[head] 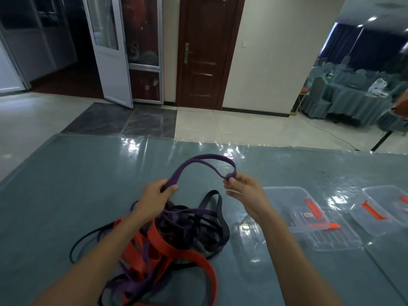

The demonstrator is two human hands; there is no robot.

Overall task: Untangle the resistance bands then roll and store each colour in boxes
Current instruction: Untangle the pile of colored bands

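Both hands hold the purple band. Our left hand curls round one run of it between thumb and fingers, and our right hand nips a small fold of it at the fingertips. A loop arches up and away from us between them, lifted off the table. From the left hand the band drops into the tangle, which lies near us on the table beside our left forearm. There the purple is wound through the black bands and the wide orange band.

To do this step well, we judge, we should feed the purple out a little at a time. The left hand can follow it back into the heap, and we should lift crossings off rather than haul, since a hard pull would likely cinch the knots. A clear box sits just right of our right wrist and a second box lies farther right, so a freed, rolled band has a short trip.
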